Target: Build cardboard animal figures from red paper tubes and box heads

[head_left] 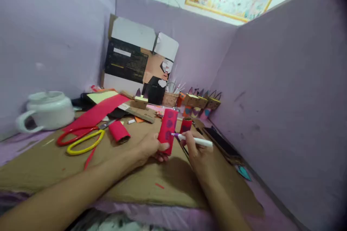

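My left hand (pixel 154 147) is closed around the lower end of a red paper-covered tube (pixel 168 124), held tilted above the cardboard sheet. Dark purple heart-like shapes run down the tube's face. In my right hand (pixel 199 151) is a white marker (pixel 199 140), its purple tip touching or almost touching the lowest shape. Just behind that hand stands a shorter red roll (pixel 185 125). Another red roll (pixel 119 132) lies on its side left of my left hand, near scissors (pixel 85 139) with one red and one yellow handle loop.
A white teapot (pixel 48 110) stands at the far left. Red paper (pixel 100 112) stretches behind the scissors. Small eared cardboard figures (pixel 192 99) line the back right, beside a pen basket (pixel 170 99). A printed carton (pixel 135 57) leans at the back. Walls close in both sides.
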`<state>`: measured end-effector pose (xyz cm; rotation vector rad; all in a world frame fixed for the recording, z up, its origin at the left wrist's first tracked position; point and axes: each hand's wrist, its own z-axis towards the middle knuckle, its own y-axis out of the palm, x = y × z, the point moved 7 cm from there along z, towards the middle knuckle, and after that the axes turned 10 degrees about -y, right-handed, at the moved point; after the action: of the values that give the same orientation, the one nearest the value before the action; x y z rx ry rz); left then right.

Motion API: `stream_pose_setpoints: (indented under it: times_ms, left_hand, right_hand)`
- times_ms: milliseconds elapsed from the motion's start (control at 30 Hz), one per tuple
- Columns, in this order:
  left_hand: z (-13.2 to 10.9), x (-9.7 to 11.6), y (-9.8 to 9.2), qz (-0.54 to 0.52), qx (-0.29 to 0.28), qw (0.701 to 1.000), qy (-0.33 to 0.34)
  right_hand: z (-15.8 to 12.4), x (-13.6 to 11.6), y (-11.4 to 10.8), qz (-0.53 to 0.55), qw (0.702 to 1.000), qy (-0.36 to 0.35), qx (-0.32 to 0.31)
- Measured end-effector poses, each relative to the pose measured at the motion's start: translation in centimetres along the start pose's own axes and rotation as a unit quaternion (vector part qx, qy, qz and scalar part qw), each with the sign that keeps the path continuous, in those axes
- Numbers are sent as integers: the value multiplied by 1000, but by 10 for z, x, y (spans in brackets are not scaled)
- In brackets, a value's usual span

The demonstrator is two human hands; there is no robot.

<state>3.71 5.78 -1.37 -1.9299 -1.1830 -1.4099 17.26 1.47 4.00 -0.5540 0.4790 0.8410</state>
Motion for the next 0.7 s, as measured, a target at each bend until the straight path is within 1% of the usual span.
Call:
stream_pose_setpoints:
  times_ms: [267,500,700]
  left_hand:
    - [0,2,-1,-4,11,1000,-3]
    - [-1,3,-1,-10,10,1000,-1]
    - [0,2,-1,-10,11,1000,-2]
  right_hand:
    - [-3,-2,0,29,1000,-8,-8]
    - [-5,-1,0,28,999,-19,-12]
    - [-4,-3,1,30,999,-15,-19]
